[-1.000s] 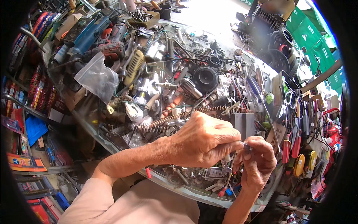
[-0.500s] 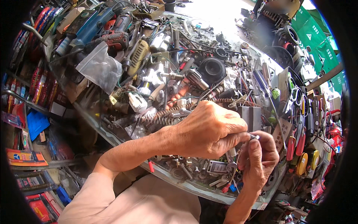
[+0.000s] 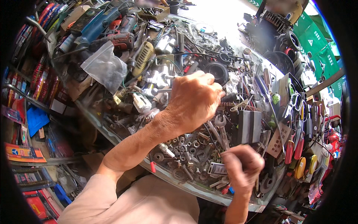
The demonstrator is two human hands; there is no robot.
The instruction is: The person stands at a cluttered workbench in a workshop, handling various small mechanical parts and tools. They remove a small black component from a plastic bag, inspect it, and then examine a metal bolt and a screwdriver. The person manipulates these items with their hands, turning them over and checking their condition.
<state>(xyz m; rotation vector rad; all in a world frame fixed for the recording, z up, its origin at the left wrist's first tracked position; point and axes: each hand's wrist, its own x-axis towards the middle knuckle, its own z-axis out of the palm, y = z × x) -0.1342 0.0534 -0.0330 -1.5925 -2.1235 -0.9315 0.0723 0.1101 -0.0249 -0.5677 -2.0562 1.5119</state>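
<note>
My left hand (image 3: 195, 99) is raised over the cluttered workbench, its fingers curled in; whatever they may hold is hidden behind the knuckles. Just beyond it sits a black round cap (image 3: 217, 71), and a rusty coil spring (image 3: 233, 105) lies to its right. My right hand (image 3: 244, 164) hovers near the bench's front right, fingers bent and smeared by motion, so its grip is unclear. Close by are a grey block (image 3: 250, 126), open-ended spanners (image 3: 223, 130) and a small metal plate with slots (image 3: 217, 169). Several nuts and bolts surround a spark plug (image 3: 166, 150) below my left forearm.
At the left lie a clear plastic bag (image 3: 106, 67), a red and black cordless drill (image 3: 121, 40) and a blue power tool (image 3: 97, 28). Scissors (image 3: 297, 99), red-handled tools (image 3: 299, 149) and yellow discs (image 3: 300, 166) crowd the right side. Packed shelves (image 3: 48, 164) stand left.
My hands have parted from around a small dark piece with a shiny tip. The left moved up and away; the right shifted slightly left and down. The small piece no longer shows.
</note>
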